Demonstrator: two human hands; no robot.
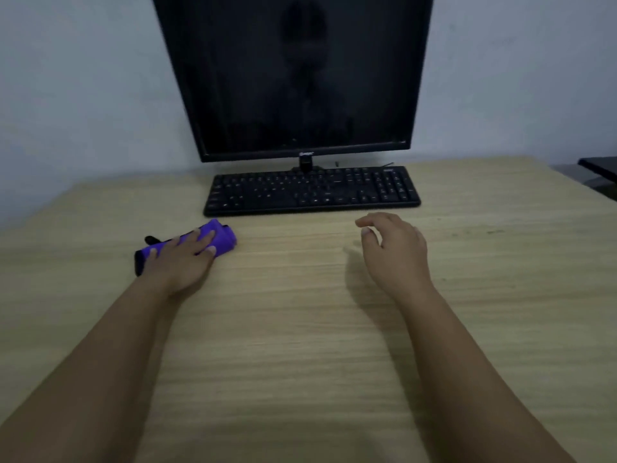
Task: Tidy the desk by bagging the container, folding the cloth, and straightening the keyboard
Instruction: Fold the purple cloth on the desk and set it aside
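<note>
A folded purple cloth [223, 236] lies on the wooden desk [300, 329] at the left, with something black [152, 239] showing at its left end. My left hand [182, 259] rests flat on top of the cloth, fingers spread. My right hand [395, 250] hovers just above the desk to the right, fingers loosely curled and holding nothing. The black keyboard [312, 190] lies beyond both hands, roughly parallel to the desk's back edge and in front of the monitor. No container or bag can be made out.
A black monitor [297, 75] stands behind the keyboard against a pale wall. A dark object [601, 168] sits off the desk's far right edge.
</note>
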